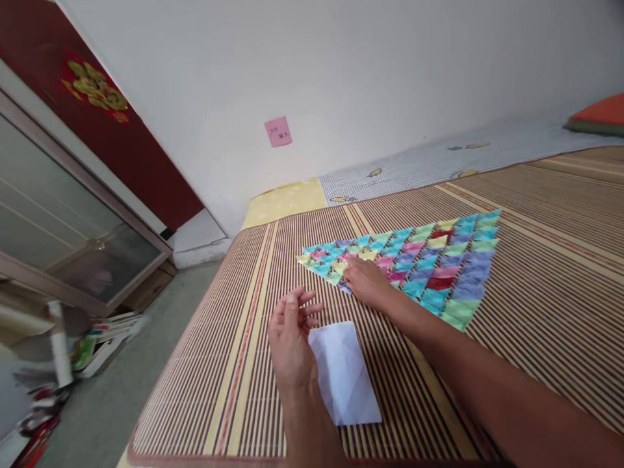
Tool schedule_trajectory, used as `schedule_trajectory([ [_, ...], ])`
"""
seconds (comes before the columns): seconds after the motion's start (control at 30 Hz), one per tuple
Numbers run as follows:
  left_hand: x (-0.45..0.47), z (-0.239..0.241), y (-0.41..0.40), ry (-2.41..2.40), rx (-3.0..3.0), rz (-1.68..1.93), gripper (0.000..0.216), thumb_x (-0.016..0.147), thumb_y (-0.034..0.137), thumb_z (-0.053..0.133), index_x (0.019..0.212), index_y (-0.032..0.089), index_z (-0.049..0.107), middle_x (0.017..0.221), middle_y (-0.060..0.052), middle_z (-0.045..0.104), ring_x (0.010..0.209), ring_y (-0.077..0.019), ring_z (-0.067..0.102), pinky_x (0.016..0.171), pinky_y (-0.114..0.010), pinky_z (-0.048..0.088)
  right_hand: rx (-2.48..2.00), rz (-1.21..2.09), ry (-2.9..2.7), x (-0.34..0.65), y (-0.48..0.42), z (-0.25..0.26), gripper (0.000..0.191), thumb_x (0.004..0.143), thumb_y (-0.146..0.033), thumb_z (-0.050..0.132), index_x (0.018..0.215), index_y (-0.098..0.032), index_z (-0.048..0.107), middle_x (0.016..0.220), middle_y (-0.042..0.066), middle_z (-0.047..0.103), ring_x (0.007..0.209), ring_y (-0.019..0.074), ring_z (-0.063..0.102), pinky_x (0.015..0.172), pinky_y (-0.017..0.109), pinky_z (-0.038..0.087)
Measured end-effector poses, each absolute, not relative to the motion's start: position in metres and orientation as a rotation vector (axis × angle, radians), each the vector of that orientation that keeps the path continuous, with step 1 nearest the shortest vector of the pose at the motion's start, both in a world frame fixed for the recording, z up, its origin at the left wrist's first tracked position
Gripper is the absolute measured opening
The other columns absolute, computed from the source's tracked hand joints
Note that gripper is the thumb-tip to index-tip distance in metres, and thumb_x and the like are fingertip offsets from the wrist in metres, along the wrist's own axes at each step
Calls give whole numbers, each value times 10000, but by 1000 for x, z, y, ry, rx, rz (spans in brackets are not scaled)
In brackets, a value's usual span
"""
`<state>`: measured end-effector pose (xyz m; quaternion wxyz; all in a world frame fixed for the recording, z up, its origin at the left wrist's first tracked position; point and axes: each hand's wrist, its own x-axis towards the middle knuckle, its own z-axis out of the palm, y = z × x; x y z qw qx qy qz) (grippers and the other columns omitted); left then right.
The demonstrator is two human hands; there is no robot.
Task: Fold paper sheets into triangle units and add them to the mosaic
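A colourful triangular array of folded paper pieces (414, 260) lies on the striped mat, in blue, green, yellow, pink, red and purple. At its near left edge, my right hand (368, 281) is closed with bent fingertips on one of the folded pieces; a purple piece (344, 286) shows just below them. My left hand (292, 331) hovers left of the array, fingers loosely curved and apart, holding nothing. Beside the left wrist rests a creased white sheet of paper (344, 377), partly covered by that hand and forearm.
The striped mat (205, 364) covers a bed against a white wall. A pink note (278, 132) is stuck on the wall. Orange and green folded cloth (597, 117) lies at the far right. Left of the bed are a glass-paned door (63, 214) and floor clutter (97, 344).
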<state>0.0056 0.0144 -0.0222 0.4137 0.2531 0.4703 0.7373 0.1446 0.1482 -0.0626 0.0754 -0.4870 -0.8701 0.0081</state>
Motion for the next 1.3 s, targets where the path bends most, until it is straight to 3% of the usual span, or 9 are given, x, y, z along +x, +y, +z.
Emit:
schedule_trajectory([
  [0.23, 2, -21, 12, 1211, 644, 1844, 362, 824, 453, 744, 1005, 140, 734, 963, -106, 775, 712, -155, 722, 556, -218, 472, -1378, 124, -2417, 162, 151, -54, 91, 901, -151, 654, 932, -140, 739, 1060, 145, 696, 1032, 280, 643, 880, 359, 461],
  [0.4, 2, -20, 13, 1229, 641, 1860, 359, 817, 458, 747, 987, 142, 733, 956, -105, 778, 705, -153, 716, 550, -220, 472, -1358, 140, -2135, 200, 142, -43, 179, 945, -155, 515, 886, -161, 684, 960, 111, 673, 877, 236, 634, 792, 321, 450],
  [0.67, 0, -22, 14, 1234, 659, 1860, 370, 811, 459, 760, 992, 138, 733, 955, -100, 780, 702, -143, 716, 555, -212, 469, -1227, 285, -2073, 231, 83, -58, 171, 919, -124, 523, 791, -201, 607, 810, 24, 652, 760, 180, 634, 709, 267, 458],
  [0.8, -1, -23, 15, 1255, 657, 1860, 358, 799, 440, 782, 984, 138, 731, 940, -86, 777, 696, -133, 710, 558, -206, 464, -1283, 332, -2181, 221, 80, -61, 170, 940, -112, 535, 829, -185, 641, 860, 38, 661, 838, 190, 649, 745, 273, 475],
  [0.97, -1, -24, 16, 1254, 663, 1847, 369, 796, 452, 782, 988, 141, 731, 950, -92, 778, 707, -144, 718, 556, -215, 458, -1354, 234, -2272, 189, 116, -50, 183, 958, -108, 560, 928, -143, 737, 1040, 116, 669, 1036, 239, 627, 919, 331, 459],
  [1.1, -3, -25, 16, 1259, 666, 1860, 382, 786, 465, 786, 987, 144, 735, 950, -92, 779, 709, -147, 720, 571, -219, 467, -1427, 194, -2398, 162, 139, -53, 124, 941, -121, 630, 904, -130, 747, 1050, 129, 691, 1067, 253, 638, 928, 366, 486],
  [1.3, -2, -28, 17, 1232, 678, 1850, 385, 801, 462, 776, 1011, 142, 739, 960, -95, 778, 712, -144, 721, 556, -204, 466, -1525, 127, -2499, 144, 147, -65, 274, 988, -321, 648, 1204, -153, 657, 1253, 101, 664, 1101, 249, 661, 945, 469, 554],
])
